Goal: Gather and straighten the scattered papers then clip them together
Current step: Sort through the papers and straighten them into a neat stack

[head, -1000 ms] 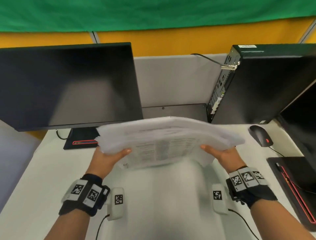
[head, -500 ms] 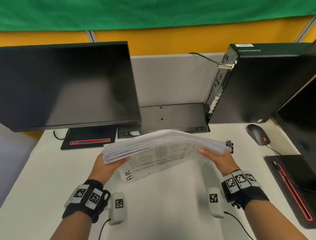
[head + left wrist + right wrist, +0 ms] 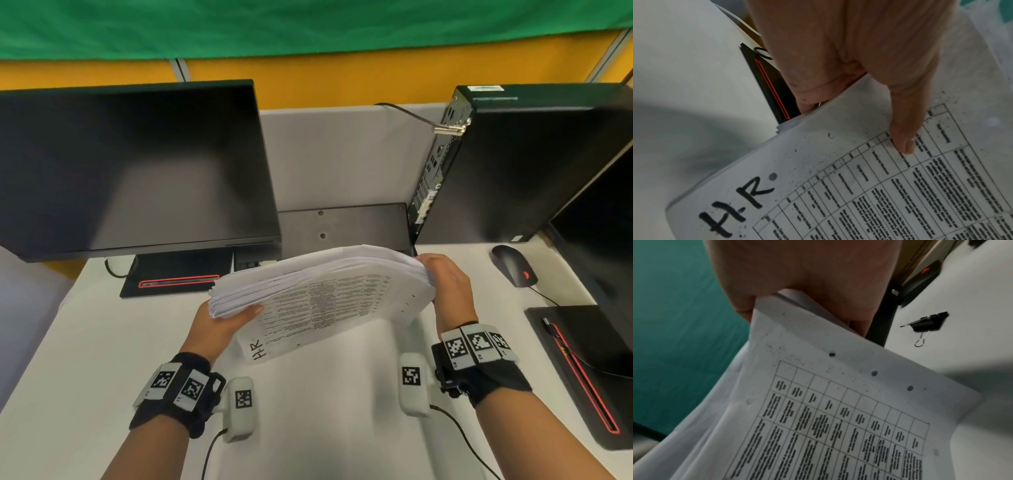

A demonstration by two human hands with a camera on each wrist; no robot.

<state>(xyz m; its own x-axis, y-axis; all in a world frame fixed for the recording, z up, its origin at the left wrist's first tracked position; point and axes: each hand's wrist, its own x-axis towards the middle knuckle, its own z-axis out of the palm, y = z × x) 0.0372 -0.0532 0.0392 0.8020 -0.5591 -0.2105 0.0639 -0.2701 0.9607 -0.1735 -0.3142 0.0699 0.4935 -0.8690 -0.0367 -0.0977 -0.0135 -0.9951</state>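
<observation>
White desk (image 3: 85, 359) fills the lower half of the head view, with a dark monitor (image 3: 130, 164) upper left, a computer tower (image 3: 520, 164) upper right and a mouse (image 3: 512, 265) at the right edge. At frame centre the stack of papers (image 3: 325, 291) is held above the desk. A second ago it lay broad and nearly flat at chest height; now it has come lower and tipped up on edge, its printed face toward the person, the handwritten corner hanging lowest. The left hand (image 3: 222, 322) grips the left end, thumb (image 3: 902, 129) pressed flat on the printed table, the other fingers hidden behind the sheets. The right hand (image 3: 445, 284) has shifted from cupping the right end to curling over its top corner, pinching it. The edges look ragged at the left (sheets fan out there), so the squaring step seems under way: probably a tap of the lower edge on the desk. The binder clip (image 3: 925, 324) lies unused on the desk, seen in the right of the right wrist view.
</observation>
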